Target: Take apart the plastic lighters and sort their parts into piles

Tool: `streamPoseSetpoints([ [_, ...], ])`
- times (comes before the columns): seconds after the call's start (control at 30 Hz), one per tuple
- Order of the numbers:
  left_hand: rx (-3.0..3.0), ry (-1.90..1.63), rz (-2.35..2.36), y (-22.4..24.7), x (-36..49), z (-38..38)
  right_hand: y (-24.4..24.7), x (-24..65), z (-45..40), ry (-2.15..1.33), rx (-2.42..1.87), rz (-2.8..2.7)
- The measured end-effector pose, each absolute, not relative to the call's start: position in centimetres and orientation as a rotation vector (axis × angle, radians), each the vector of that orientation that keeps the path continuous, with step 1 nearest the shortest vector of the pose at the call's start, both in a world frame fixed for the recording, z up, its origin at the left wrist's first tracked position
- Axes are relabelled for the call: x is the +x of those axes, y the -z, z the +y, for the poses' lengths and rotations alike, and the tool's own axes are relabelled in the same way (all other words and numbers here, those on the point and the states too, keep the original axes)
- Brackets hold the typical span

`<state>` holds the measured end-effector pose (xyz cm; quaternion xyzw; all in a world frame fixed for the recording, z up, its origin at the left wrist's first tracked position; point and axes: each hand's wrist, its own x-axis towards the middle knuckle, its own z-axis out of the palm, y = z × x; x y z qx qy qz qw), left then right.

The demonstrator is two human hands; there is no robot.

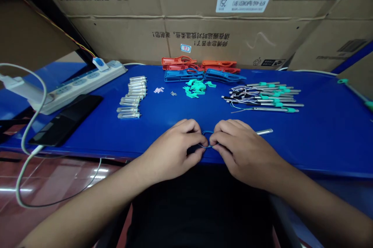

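Note:
Close together at the table's front edge, both my hands pinch a thin wire point(207, 133), which bends in a small loop between them. My left hand point(182, 143) is closed on its left part, thumb against forefinger. Fingers of my right hand point(237, 145) are closed on the wire's other side. From behind the right hand a silver metal tube point(265, 132) sticks out to the right; whether the wire joins it is hidden. Beyond the right hand lie several similar metal tubes point(271, 96) with green clips and thin wires.
Clear plastic tubes point(132, 96), pink bits point(159, 90), tiny screws point(173, 93) and green clips point(196, 88) lie across the blue table point(96, 131). Red handles point(179, 61) and blue handles point(183, 75) lie before a cardboard box point(122, 38). At left are a phone point(65, 120) and power strip point(84, 81).

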<state>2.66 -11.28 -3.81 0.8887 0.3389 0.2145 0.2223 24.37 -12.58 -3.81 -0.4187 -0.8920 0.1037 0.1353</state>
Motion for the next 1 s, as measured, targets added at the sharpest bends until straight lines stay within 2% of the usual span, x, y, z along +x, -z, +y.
streamPoseSetpoints([
  [0.3, 2.469, -0.66, 1.127, 4.2, 1.4, -12.9, 4.4, 25.0, -12.9, -0.452, -1.202, -2.437],
  [0.8, 2.66, -0.85, 1.318, 4.8, -3.7, -13.4, 4.8, 26.0, -10.8, -0.308, -1.195, -2.432],
  [0.87, 2.672, -0.84, 1.418, 4.4, -5.3, -12.5, 4.7, 26.7, -10.0, -0.293, -1.215, -2.451],
  [1.0, 2.661, -0.75, 1.901, 4.2, -9.1, -10.6, 4.1, 27.4, -8.9, -0.248, -1.214, -2.526],
])
